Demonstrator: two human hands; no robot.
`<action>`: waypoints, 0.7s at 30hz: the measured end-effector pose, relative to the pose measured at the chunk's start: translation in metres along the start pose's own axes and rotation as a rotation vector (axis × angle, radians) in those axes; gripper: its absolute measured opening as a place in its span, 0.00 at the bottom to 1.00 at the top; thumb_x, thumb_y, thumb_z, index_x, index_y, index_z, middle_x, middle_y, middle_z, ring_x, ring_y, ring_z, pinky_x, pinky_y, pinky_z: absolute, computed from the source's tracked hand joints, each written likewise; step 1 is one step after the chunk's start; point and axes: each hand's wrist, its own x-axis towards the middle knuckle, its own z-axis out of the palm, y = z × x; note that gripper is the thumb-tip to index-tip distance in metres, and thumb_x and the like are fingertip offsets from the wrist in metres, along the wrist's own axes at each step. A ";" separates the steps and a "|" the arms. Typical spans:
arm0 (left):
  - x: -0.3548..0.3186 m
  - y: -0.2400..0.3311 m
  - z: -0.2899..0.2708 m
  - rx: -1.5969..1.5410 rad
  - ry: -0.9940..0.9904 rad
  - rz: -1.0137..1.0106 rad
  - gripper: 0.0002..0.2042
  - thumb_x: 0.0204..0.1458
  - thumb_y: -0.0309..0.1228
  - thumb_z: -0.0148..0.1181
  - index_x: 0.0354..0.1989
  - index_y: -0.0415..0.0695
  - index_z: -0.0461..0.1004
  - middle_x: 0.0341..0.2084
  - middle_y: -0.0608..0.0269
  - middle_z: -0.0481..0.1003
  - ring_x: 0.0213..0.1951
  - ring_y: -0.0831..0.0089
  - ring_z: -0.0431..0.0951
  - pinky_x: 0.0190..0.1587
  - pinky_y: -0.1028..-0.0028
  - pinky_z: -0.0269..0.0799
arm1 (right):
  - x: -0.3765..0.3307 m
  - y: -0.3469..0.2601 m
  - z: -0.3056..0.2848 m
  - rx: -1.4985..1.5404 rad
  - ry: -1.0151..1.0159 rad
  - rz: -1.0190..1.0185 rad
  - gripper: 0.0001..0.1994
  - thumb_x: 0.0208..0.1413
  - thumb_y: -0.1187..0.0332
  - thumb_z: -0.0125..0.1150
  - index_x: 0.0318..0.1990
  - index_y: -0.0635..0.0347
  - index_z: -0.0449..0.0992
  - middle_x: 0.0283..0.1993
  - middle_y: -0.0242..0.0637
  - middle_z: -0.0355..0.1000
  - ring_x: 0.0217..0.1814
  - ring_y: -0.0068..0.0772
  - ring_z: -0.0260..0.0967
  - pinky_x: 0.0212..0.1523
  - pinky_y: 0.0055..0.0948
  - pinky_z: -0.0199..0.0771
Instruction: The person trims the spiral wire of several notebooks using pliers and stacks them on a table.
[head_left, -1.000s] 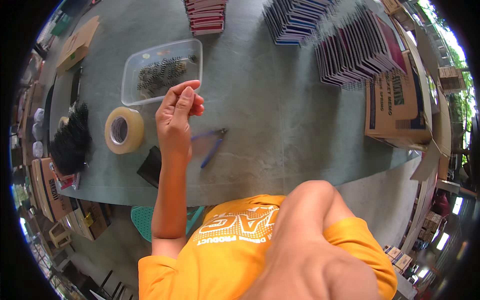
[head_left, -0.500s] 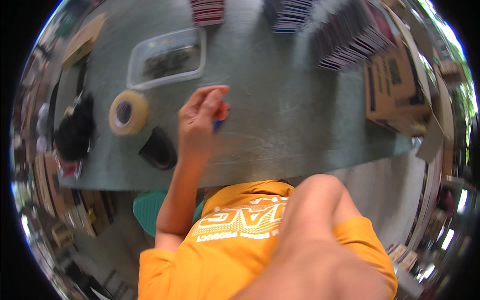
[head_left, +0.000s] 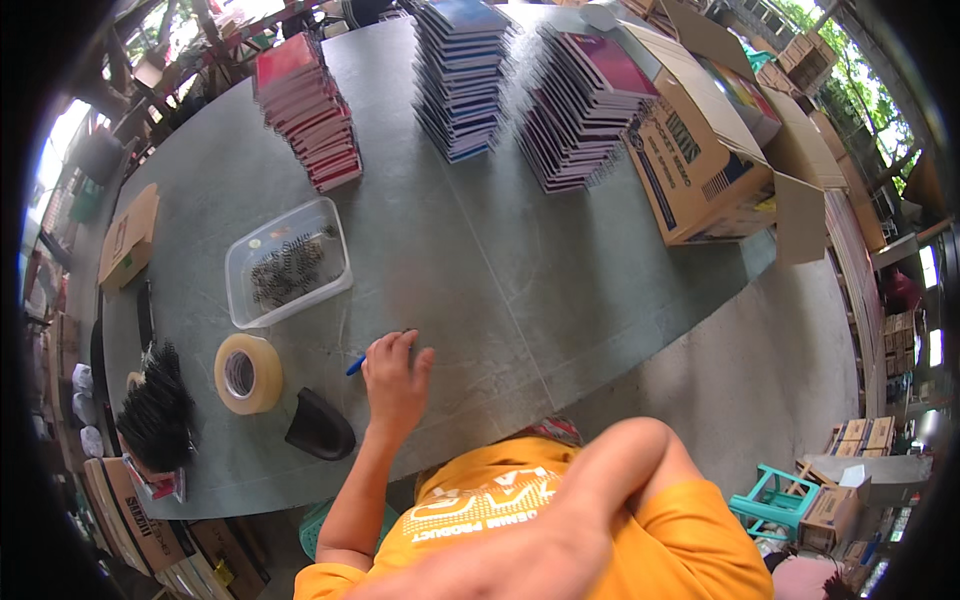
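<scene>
Your right arm (head_left: 640, 455) bends back across your chest; its hand is out of view, so you can't tell what those fingers do. Your left hand (head_left: 395, 380) is palm down over the table (head_left: 600, 270), fingers half curled and slightly apart. A blue handle (head_left: 355, 366) pokes out beside them at nine o'clock; whether you grip it can't be told. From that hand, a black curved piece (head_left: 320, 425) lies at eight, the tape roll (head_left: 262, 385) at nine, a clear tub (head_left: 338, 278) of dark coils (head_left: 290, 270) toward ten-thirty, the carton (head_left: 690, 185) at two, red notebooks (head_left: 308, 115) stacked at eleven.
</scene>
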 end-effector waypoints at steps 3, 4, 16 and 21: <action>-0.022 -0.010 0.024 0.469 -0.069 -0.064 0.29 0.53 0.53 0.49 0.58 0.46 0.63 0.56 0.40 0.59 0.59 0.44 0.56 0.58 0.42 0.47 | -0.018 0.011 -0.001 -0.090 -0.036 -0.143 0.16 0.62 0.59 0.44 0.36 0.66 0.65 0.32 0.40 0.62 0.37 0.31 0.62 0.39 0.28 0.62; -0.025 -0.013 0.029 0.485 -0.118 -0.127 0.31 0.53 0.55 0.47 0.60 0.47 0.60 0.59 0.41 0.55 0.60 0.42 0.53 0.59 0.40 0.43 | -0.025 0.015 -0.006 -0.147 -0.080 -0.193 0.16 0.62 0.58 0.44 0.35 0.65 0.64 0.31 0.39 0.61 0.35 0.31 0.61 0.38 0.28 0.61; -0.024 -0.012 0.044 0.601 0.061 -0.162 0.26 0.49 0.40 0.56 0.57 0.46 0.64 0.41 0.52 0.64 0.42 0.57 0.66 0.48 0.56 0.62 | -0.080 -0.073 -0.029 -0.256 -0.143 -0.247 0.13 0.62 0.64 0.42 0.28 0.62 0.65 0.30 0.38 0.64 0.31 0.34 0.61 0.35 0.28 0.61; -0.003 -0.002 0.065 0.466 0.128 -0.307 0.29 0.41 0.33 0.59 0.55 0.39 0.63 0.38 0.51 0.64 0.41 0.55 0.65 0.46 0.60 0.65 | -0.151 -0.136 -0.105 -0.300 0.098 -0.471 0.20 0.57 0.53 0.42 0.20 0.55 0.69 0.30 0.39 0.64 0.33 0.36 0.61 0.36 0.33 0.63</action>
